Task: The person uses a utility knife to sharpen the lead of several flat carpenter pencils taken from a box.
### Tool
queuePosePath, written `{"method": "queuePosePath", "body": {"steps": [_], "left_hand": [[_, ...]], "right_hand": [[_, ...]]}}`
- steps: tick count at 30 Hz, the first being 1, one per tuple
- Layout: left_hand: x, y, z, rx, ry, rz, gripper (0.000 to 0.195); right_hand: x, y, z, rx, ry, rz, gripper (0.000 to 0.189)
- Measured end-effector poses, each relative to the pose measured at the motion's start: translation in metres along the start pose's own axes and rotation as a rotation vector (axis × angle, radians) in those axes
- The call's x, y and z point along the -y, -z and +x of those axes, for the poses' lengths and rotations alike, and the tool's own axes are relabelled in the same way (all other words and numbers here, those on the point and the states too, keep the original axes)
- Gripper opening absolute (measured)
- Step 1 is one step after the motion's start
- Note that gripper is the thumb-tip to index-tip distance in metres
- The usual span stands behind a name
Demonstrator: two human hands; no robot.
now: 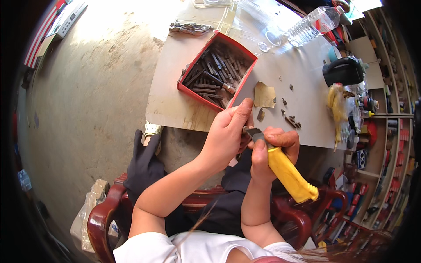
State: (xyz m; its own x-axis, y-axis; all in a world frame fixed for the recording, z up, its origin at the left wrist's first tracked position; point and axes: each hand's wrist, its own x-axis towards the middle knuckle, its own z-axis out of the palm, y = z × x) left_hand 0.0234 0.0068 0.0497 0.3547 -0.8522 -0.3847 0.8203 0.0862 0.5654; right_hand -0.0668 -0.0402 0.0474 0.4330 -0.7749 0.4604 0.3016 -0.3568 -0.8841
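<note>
My right hand (276,144) grips a tool with a yellow handle (289,174) and a flat grey metal blade (256,134). The thumb presses on the blade, and the handle slants down to the right. My left hand (227,131) is closed around a small metal piece (245,129), mostly hidden by the fingers, whose end meets the blade. Just beyond the left hand stands a red open cardboard box (188,91), holding many dark metal bits (205,86) and a rod with a shiny metal end (228,88).
On the white table (306,125) lie a scrap of brown paper (264,94), several small dark metal pieces (290,121) and a crumpled rag (190,28). A plastic bottle (315,24), a black kettle (343,71) and bananas (336,105) are to the right, before stocked shelves (391,131).
</note>
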Motion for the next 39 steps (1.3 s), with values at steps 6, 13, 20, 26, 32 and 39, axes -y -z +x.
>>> {"method": "queuePosePath", "body": {"steps": [6,13,20,26,32,39], "left_hand": [[-0.004,-0.006,-0.006,0.079,-0.047,0.014,0.045],[0.001,-0.005,-0.004,0.086,-0.216,0.03,0.045],[0.0,-0.003,-0.004,0.079,-0.165,0.057,0.046],[-0.005,-0.006,-0.008,0.092,-0.067,0.061,0.046],[-0.004,0.001,-0.008,0.089,-0.055,0.055,0.046],[-0.006,0.0,-0.008,0.071,-0.008,0.033,0.046]], "right_hand": [[0.006,0.002,0.0,-0.008,0.034,0.045,0.026],[0.007,0.001,0.0,0.091,0.108,0.08,0.029],[0.009,-0.002,0.0,0.101,0.149,0.036,0.028],[0.008,0.003,-0.001,0.036,0.132,-0.044,0.028],[0.004,0.002,-0.005,0.026,0.105,-0.033,0.026],[0.005,0.001,-0.003,0.039,0.082,-0.006,0.026]]}}
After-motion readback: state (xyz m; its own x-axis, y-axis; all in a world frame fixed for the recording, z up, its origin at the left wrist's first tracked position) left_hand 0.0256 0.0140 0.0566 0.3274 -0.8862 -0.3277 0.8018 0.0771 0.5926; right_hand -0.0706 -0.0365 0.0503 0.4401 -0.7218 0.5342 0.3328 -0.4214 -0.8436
